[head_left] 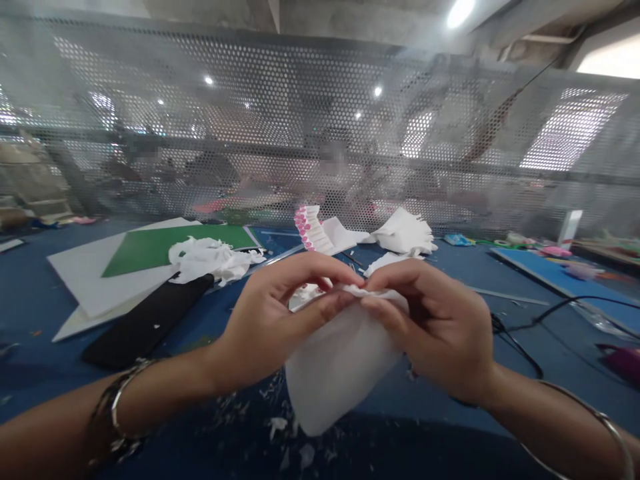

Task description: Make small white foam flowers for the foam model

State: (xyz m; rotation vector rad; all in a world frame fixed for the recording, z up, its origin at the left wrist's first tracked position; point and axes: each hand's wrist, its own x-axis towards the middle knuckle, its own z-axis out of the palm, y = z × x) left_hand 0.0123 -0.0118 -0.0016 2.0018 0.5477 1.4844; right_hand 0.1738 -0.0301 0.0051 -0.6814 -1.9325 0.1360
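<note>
tissue sheet (335,367): thin matt paper | table (500,293): blue matt | screen (300,120): perforated metal

One head-worn view only: faces forward and down, close over the left hand (265,327) and right hand (440,333), across the table (50,320) toward a perforated screen (250,120).

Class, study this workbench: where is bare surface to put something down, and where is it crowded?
Bare table left of the white board; another patch between the paper pile and blue board. Crowded: behind the white sheet held by left hand and right hand, and scraps beneath it.
</note>
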